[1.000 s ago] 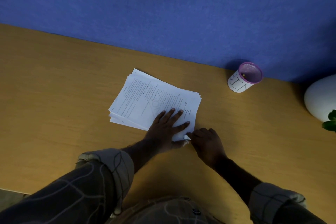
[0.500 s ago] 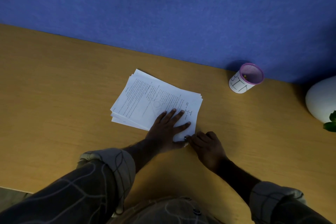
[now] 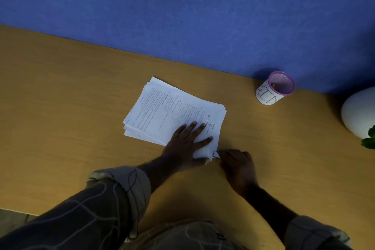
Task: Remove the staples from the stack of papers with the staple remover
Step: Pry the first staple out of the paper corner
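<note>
Although dimly lit, shows most of the scene well enough; hides the staple remover, if held, inside the curled right hand (image 3: pixel 237 163), so cannot tell whether any tool is in that grip. Cannot make out any staple either, too small in the gloom. Shows only the fingertips of that right hand pinched at a small lifted flap on the near right corner of the stack of papers (image 3: pixel 168 111), fingers bent tight. Has the left hand (image 3: pixel 187 144) spread flat and open, palm down on the near right part of the top sheet, fingers splayed, gripping nothing, just pressing. Leaves the printed text on the sheets too fine to read. Places the stack, slightly fanned, near the middle of the wooden desk (image 3: pixel 60 107), well apart from the blue wall (image 3: pixel 182 16)

Cuts off both patterned sleeves (image 3: pixel 113 199) at the lower edge. Crops a white rounded vase (image 3: pixel 357 113) at the right edge, with a bit of green leaf (image 3: pixel 369 142) beside it

Sets a pink mesh cup (image 3: pixel 274 88) against the wall, wrapped in a white label hand-lettered "BIN", upright and tilted in view. Holds one small yellowish item inside, too tiny to identify
</note>
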A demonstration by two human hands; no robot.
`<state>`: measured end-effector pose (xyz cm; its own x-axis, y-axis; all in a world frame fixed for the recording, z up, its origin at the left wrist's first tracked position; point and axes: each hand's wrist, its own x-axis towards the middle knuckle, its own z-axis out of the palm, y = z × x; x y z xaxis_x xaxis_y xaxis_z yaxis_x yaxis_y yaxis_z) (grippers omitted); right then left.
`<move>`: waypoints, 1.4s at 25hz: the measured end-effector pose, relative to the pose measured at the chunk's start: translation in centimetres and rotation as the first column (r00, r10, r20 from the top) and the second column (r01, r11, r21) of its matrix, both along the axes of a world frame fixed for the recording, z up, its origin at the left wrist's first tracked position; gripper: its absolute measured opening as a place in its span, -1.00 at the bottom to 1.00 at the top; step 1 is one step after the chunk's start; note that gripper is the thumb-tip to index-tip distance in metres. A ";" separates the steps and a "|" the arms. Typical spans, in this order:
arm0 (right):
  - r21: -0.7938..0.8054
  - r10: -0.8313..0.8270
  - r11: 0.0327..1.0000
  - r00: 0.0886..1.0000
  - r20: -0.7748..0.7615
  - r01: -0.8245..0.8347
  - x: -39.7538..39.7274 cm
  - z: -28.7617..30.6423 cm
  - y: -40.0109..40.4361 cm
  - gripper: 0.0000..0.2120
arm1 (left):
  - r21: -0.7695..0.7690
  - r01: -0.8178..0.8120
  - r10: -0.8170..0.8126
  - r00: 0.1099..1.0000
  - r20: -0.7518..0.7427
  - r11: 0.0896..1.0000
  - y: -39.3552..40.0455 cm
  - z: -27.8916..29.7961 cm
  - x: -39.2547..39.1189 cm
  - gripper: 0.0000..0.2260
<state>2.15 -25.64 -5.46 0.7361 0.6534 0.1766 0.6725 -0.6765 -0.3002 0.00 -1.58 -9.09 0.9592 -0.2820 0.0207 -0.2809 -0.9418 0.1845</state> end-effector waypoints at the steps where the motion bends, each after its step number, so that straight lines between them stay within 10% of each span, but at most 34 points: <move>1: -0.010 -0.012 1.000 1.000 -0.027 0.012 0.1 0.2 0.1 -0.73 | 0.001 0.000 0.000 1.000 -0.005 1.000 0.0 0.0 0.0 -0.34; 35: 0.031 0.025 0.999 0.995 -0.095 -0.022 0.1 0.6 2.3 -0.77 | 0.033 0.070 -0.070 0.997 0.013 0.997 0.3 1.3 -0.3 -0.45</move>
<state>2.25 -23.38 -4.81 0.7351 0.6661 0.1264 0.6555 -0.6507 -0.3834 -0.32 -1.29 -7.76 0.9367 -0.3492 0.0237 -0.3487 -0.9253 0.1494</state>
